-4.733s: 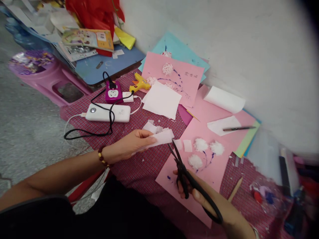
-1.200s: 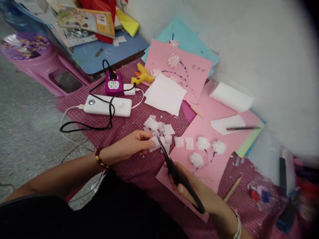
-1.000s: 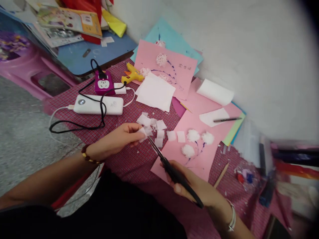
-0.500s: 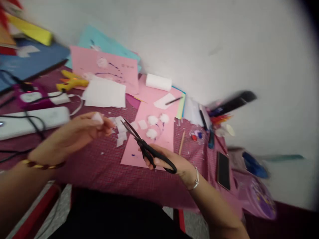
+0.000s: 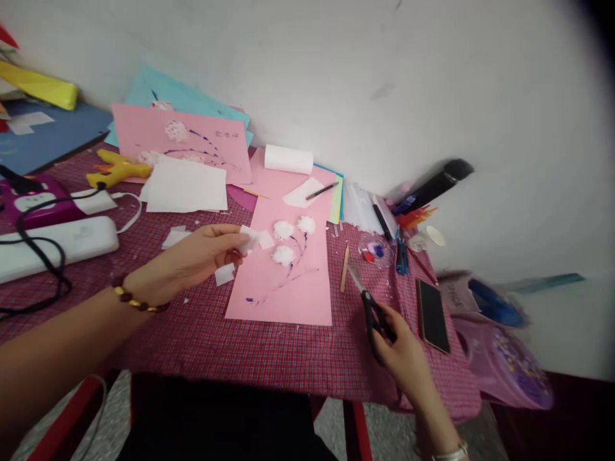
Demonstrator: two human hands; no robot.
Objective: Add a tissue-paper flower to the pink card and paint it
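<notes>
The left hand [image 5: 206, 253] pinches a white paper piece [image 5: 246, 239] by the pink sheet [image 5: 302, 299]. It looks light and bendy; hold a corner. Right of the sheet, the right hand [image 5: 402, 346] holds the scissors [image 5: 366, 298], likely hard, by their black handles [image 5: 370, 323].

- Bag [image 5: 459, 306] at the far right: grey capitals reading "PACE"; whether another letter stands before the P cannot be told.
- Upper pink sheet [image 5: 192, 142]: a short row of dark handwritten characters [image 5: 227, 135] near its right edge, too small to read.
- White power bank [image 5: 62, 245]: faint grey marks, too blurred to read.
</notes>
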